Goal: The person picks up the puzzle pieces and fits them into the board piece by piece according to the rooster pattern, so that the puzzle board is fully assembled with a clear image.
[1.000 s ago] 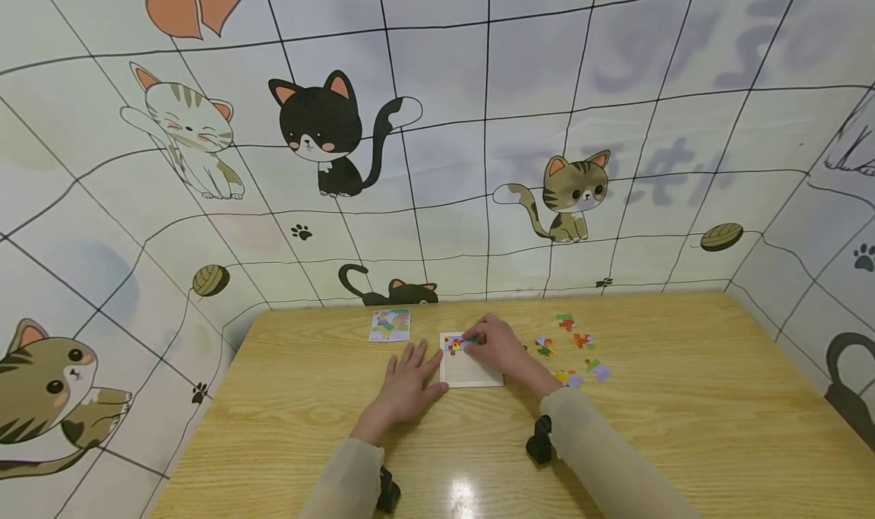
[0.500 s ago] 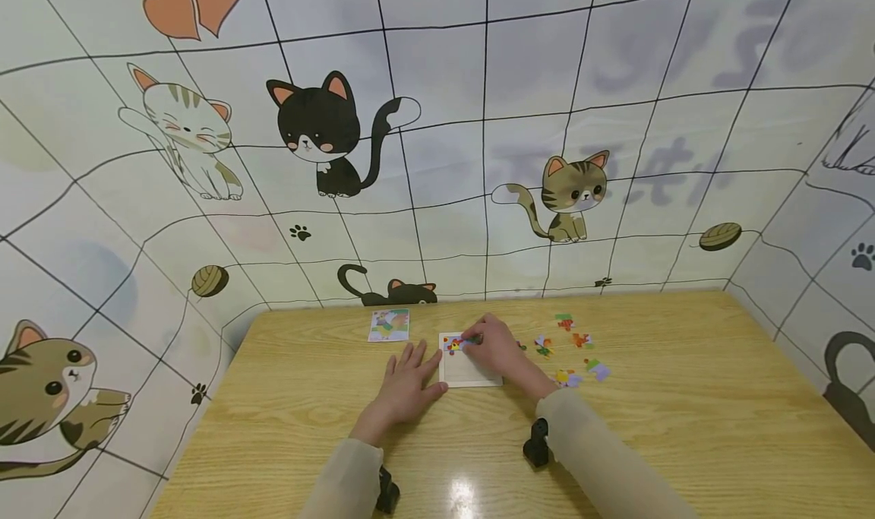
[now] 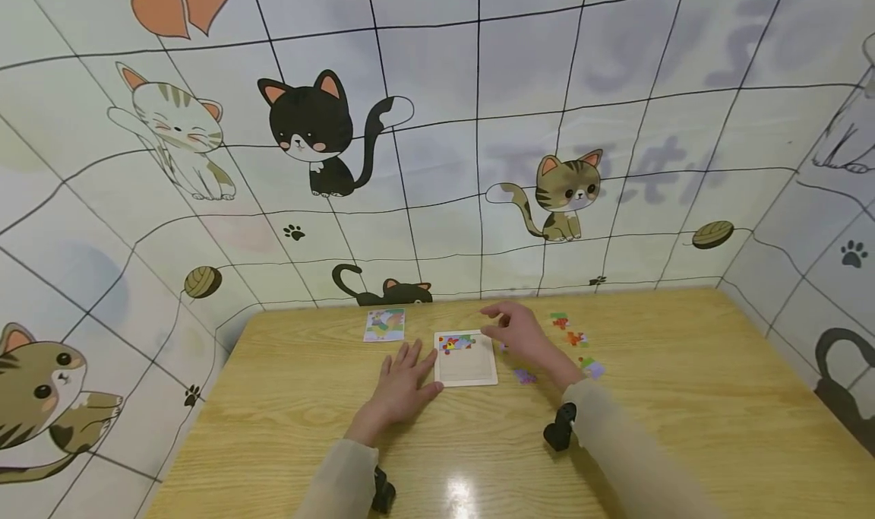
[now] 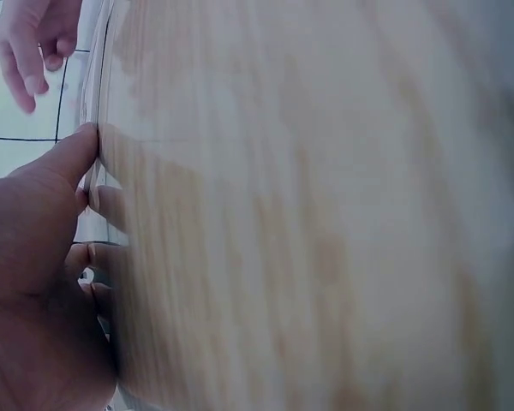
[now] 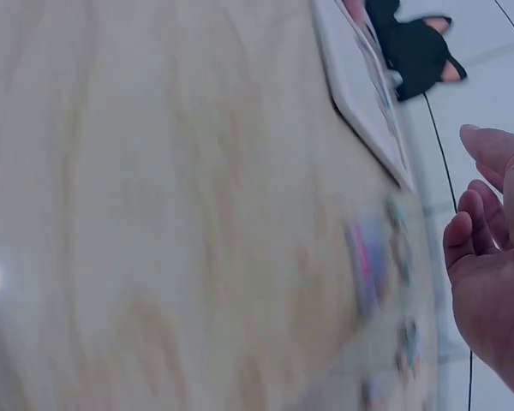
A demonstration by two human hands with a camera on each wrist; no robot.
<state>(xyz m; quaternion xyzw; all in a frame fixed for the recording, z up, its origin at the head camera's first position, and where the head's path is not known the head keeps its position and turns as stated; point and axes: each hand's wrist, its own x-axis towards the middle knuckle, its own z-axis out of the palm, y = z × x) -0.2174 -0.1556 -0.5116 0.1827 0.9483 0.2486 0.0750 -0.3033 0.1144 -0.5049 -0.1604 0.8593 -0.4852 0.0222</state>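
A square white puzzle tray point(image 3: 467, 368) lies on the table, with a few joined colourful jigsaw pieces point(image 3: 456, 343) along its upper left. My left hand point(image 3: 402, 386) rests flat and spread on the table, thumb and forefinger at the tray's left edge. Raised just right of the tray is my right hand point(image 3: 525, 338), its fingers loosely bent and nothing between them. The right wrist view shows the same right hand point(image 5: 501, 231) above the table, near the tray's corner point(image 5: 360, 103). Part of the loose pieces is hidden beneath that hand in the head view.
Loose jigsaw pieces lie right of the tray, among them a purple one point(image 3: 525, 376), a red-orange one point(image 3: 576, 338) and a green-and-lilac one point(image 3: 592, 368). A small picture card point(image 3: 384, 325) lies behind the left hand. A cat-patterned wall covering point(image 3: 444, 162) borders the wooden table point(image 3: 273, 428).
My right hand has let go of the piece in the tray and moved right, lifting off it. Joined pieces now show uncovered. My left hand stays in place; the head view has shifted slightly.
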